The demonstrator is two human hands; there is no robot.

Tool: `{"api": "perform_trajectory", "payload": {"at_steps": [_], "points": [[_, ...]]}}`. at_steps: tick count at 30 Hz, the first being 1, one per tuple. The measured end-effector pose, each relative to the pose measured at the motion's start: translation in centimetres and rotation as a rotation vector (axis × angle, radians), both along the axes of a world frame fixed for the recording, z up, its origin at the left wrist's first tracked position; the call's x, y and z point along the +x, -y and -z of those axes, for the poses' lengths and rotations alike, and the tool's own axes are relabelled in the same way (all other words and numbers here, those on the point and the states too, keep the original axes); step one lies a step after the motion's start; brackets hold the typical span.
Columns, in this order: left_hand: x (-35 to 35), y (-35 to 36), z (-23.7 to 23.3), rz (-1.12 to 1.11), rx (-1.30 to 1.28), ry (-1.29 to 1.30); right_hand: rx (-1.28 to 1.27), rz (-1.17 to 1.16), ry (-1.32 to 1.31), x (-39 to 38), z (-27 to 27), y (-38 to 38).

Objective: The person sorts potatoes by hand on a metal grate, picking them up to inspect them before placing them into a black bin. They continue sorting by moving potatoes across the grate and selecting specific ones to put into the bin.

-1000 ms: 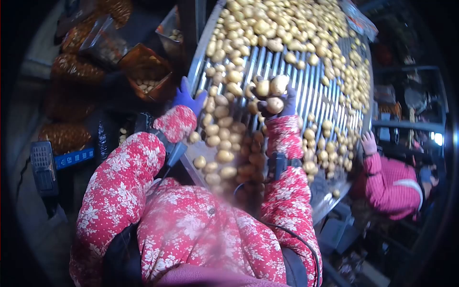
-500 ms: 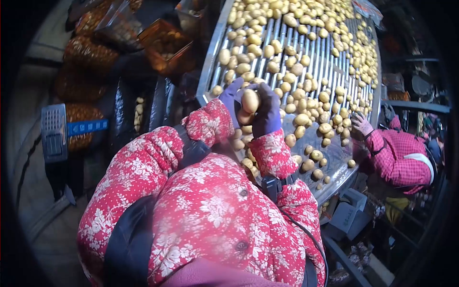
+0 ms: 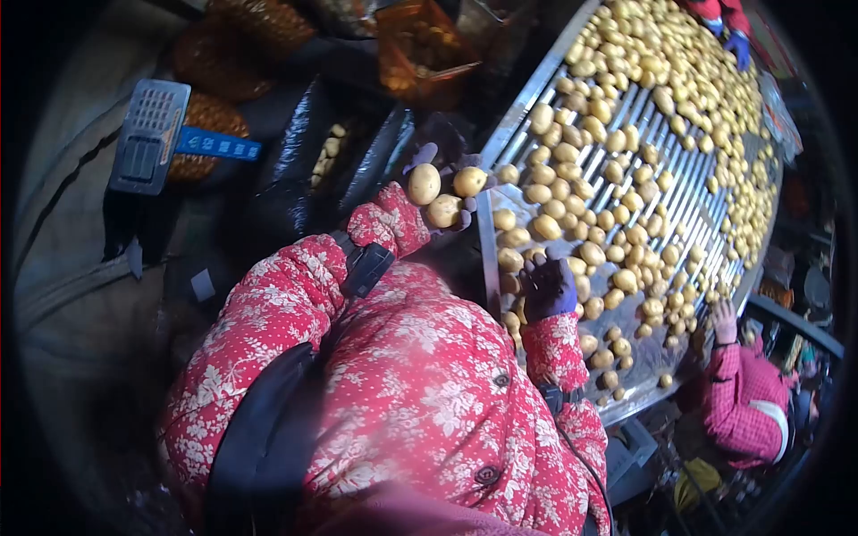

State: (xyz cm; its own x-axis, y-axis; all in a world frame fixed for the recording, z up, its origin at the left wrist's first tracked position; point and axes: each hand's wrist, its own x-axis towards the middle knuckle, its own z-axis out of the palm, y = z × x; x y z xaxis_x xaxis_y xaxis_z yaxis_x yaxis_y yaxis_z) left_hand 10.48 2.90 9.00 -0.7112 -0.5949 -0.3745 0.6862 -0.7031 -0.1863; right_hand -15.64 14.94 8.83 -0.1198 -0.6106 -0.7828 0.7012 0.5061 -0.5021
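Note:
My left hand (image 3: 447, 185), in a purple glove, is palm up off the table's left edge, cupped around three potatoes (image 3: 424, 184). The potatoes cover most of the palm; the thumb and some fingertips show around them. Over the near left part of the sorting table (image 3: 487, 246) is my right hand (image 3: 549, 288), in a dark purple glove. Its fingers are somewhat bent and apart, close to loose potatoes (image 3: 546, 227), with nothing visible in them. Many potatoes are spread over the table's metal rollers (image 3: 657, 134).
Left of the table, a black-lined container (image 3: 299, 143) has potatoes inside. Farther left stands a scale display (image 3: 152, 134) with a blue label. An orange crate (image 3: 424, 54) is at the back. A co-worker's pink-gloved hand (image 3: 724, 320) is at the right edge; another's blue glove (image 3: 738, 49) is at the far end.
My left hand has moved left off the table with the potatoes. My right hand has come away from it, down over the near potatoes. The view has turned left.

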Motion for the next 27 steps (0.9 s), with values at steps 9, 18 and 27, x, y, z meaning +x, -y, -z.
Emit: {"api": "perform_trajectory", "payload": {"at_steps": [9, 18, 27], "points": [[10.3, 0.1, 0.1, -0.361, 0.092, 0.200, -0.300, -0.493, -0.346, -0.6, 3.7, -0.3], [17.4, 2.5, 3.3, -0.549, 0.153, 0.405, -0.105, -0.204, -0.022, -0.3, 1.2, 0.0], [19.7, 5.1, 6.5, -0.631, 0.173, 0.697, -0.218, -0.406, -0.174, -0.2, 0.4, -0.6]]}}
